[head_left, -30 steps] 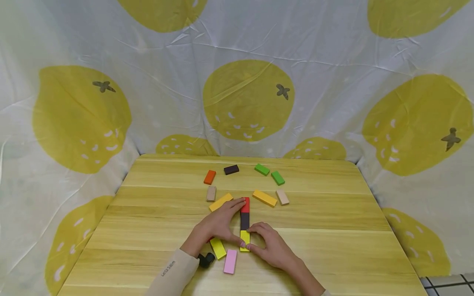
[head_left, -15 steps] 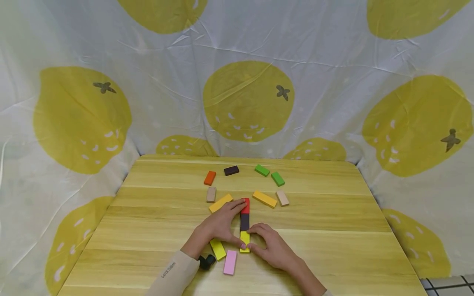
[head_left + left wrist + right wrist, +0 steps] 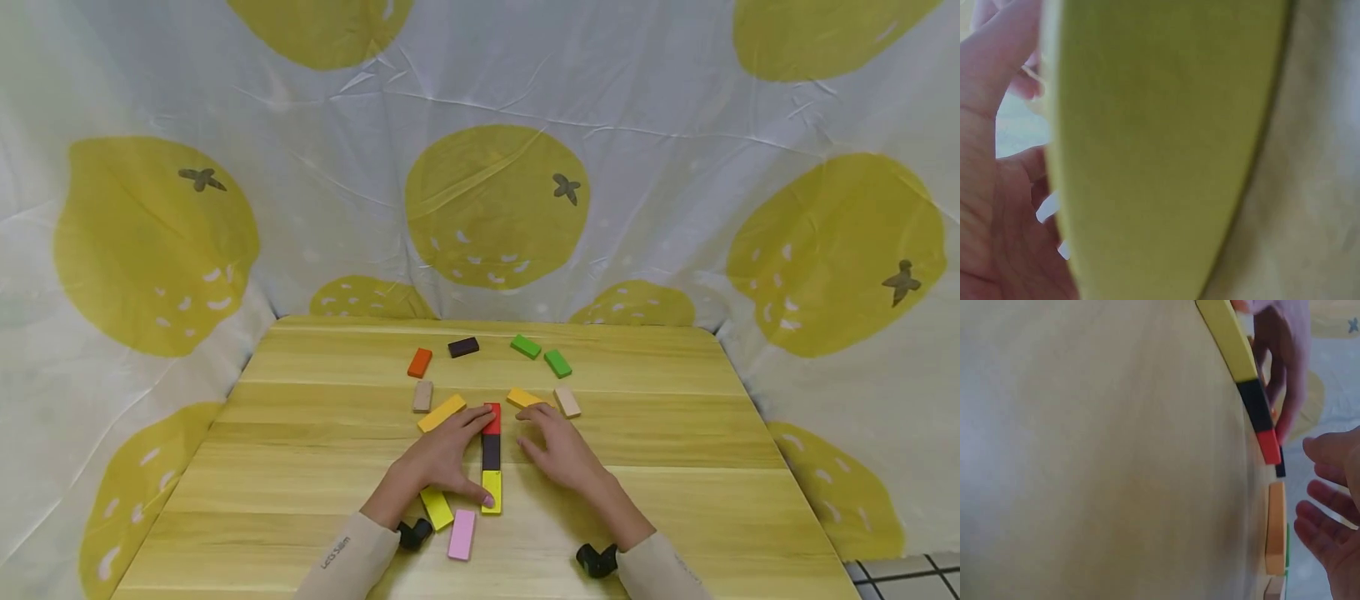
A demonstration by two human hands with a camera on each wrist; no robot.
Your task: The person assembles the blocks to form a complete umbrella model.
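Note:
A straight row of a red block [image 3: 493, 425], a black block [image 3: 491, 452] and a yellow block [image 3: 492, 483] lies on the table. My left hand [image 3: 441, 454] spans the row from the left, fingertips touching the red block and thumb on the yellow one. Right of the row, my right hand [image 3: 564, 448] hovers with loosely bent fingers and holds nothing. It hides part of an orange-yellow block [image 3: 522, 397]. A second yellow block [image 3: 437, 508] sits beneath the left wrist, beside a pink block [image 3: 462, 535]. One yellow block [image 3: 1160, 150] fills much of the left wrist view, blurred.
Farther back on the wooden table [image 3: 675, 492] lie an orange-red block [image 3: 420, 363], a dark block [image 3: 463, 347], two green blocks [image 3: 526, 347], two pale wood blocks [image 3: 423, 397] and another orange-yellow block [image 3: 442, 412]. A lemon-print curtain [image 3: 645, 208] hangs behind the table.
My right hand has left the yellow block and moved away from me and slightly right, over the right orange-yellow block. My left hand stays on the row.

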